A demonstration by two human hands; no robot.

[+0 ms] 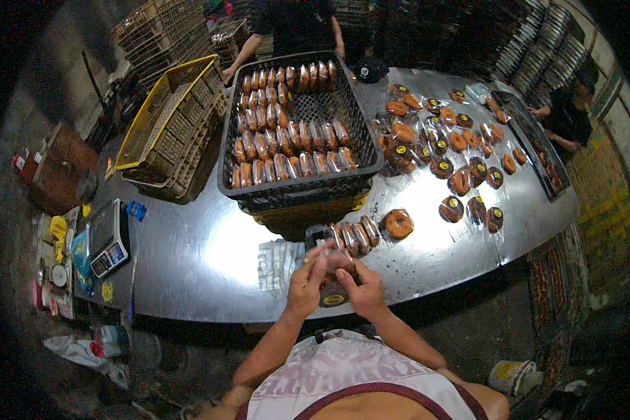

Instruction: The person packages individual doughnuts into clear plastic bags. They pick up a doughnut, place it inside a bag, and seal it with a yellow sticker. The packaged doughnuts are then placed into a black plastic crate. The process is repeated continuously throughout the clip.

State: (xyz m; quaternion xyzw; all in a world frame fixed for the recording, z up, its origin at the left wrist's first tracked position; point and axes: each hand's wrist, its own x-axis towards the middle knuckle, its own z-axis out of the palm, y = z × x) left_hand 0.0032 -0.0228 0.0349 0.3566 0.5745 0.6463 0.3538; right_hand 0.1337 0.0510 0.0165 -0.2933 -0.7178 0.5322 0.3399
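Observation:
Both hands meet over the near edge of a metal table. My left hand [307, 281] and my right hand [362, 286] hold a clear-wrapped doughnut [339, 261] between their fingers, its outline blurred. Just below it, between the wrists, lies a dark wrapped doughnut [334, 299] with a yellow sticker. Beyond the fingers a short row of wrapped doughnuts [354, 237] stands on edge beside a black object partly hidden by the hands. A wrapped ring doughnut [399, 224] lies flat to their right. Left of my left hand is a folded striped cloth [278, 265].
A black plastic crate [299, 191] holds rows of wrapped doughnuts. Left of it are a yellow-rimmed crate [173, 131] and a digital scale [110, 247]. Many wrapped doughnuts [442, 167] are spread at right, near a long black tray [535, 152]. Two people stand beyond the table.

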